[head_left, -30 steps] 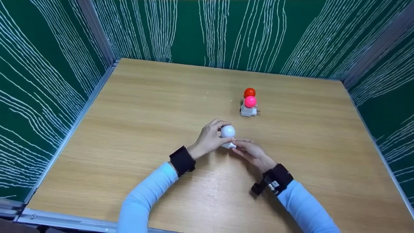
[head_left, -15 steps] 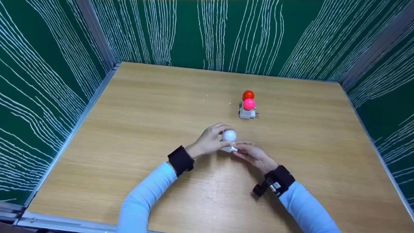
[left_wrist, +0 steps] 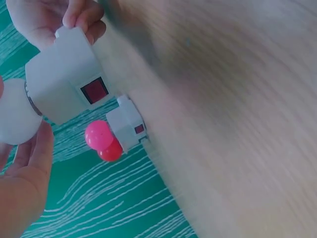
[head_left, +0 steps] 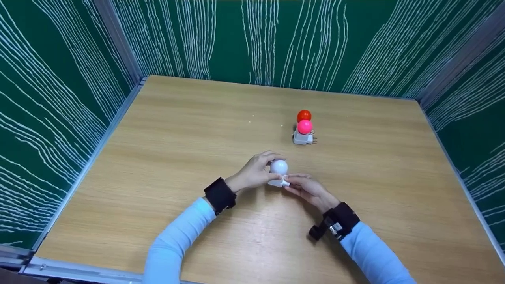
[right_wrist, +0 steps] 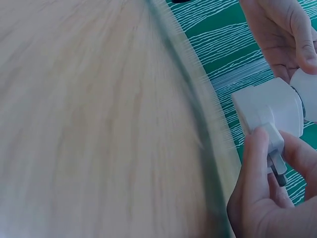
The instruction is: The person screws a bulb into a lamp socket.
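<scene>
My left hand [head_left: 254, 171] holds a round white bulb [head_left: 279, 167] between thumb and fingers. The bulb sits in a white plug-in lamp socket [left_wrist: 64, 74], whose side bears a dark red square [left_wrist: 94, 90]. My right hand [head_left: 309, 190] pinches the socket's plug end, with metal pins [right_wrist: 278, 168] showing between thumb and fingers in the right wrist view. Bulb and socket are held just above the table. Part of the bulb is hidden by my left fingers.
Farther back on the table [head_left: 189, 130] stands a similar white socket [head_left: 303, 138] with a pink bulb [head_left: 305, 127] and a red bulb [head_left: 304, 115], its pins pointing right. Green walls [head_left: 229, 39] with white streaks enclose the table at the back and sides.
The whole head view has shifted slightly. The bulb and both hands have come a little toward me; both grips look the same.
</scene>
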Demonstrator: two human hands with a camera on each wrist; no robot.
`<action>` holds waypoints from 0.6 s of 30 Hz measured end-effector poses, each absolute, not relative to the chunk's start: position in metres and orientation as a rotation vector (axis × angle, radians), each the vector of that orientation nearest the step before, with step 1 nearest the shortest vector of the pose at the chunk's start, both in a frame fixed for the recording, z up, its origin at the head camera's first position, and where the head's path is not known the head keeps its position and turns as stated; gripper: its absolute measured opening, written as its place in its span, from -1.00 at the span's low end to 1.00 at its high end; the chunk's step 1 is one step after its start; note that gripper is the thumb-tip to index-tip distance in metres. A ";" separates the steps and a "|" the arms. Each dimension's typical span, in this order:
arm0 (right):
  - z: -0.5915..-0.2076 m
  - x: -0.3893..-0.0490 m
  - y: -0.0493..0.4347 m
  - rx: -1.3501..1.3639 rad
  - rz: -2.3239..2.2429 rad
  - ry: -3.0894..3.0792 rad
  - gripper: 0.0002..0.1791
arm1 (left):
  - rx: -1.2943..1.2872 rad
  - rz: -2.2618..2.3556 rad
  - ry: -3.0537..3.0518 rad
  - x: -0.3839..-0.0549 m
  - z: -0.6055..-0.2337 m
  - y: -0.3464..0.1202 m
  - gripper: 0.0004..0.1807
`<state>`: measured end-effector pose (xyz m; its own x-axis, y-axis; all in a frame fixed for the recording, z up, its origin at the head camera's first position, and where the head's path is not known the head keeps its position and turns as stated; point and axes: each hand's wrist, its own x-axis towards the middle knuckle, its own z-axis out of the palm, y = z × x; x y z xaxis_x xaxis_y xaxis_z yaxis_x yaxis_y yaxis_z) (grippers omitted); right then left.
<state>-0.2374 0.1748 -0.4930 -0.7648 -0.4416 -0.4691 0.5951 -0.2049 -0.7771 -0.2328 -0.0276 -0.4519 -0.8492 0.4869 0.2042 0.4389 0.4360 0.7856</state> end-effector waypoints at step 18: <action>-0.489 -0.236 0.167 0.214 -2.041 1.380 -0.84 | 0.821 1.465 2.647 -0.231 -0.455 -0.031 -0.42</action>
<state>-0.2356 0.1670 -0.4890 -0.7713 -0.4253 -0.4735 0.5978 -0.2287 -0.7683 -0.2310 -0.0305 -0.4546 -0.8628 0.4453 0.2393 0.4393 0.4262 0.7908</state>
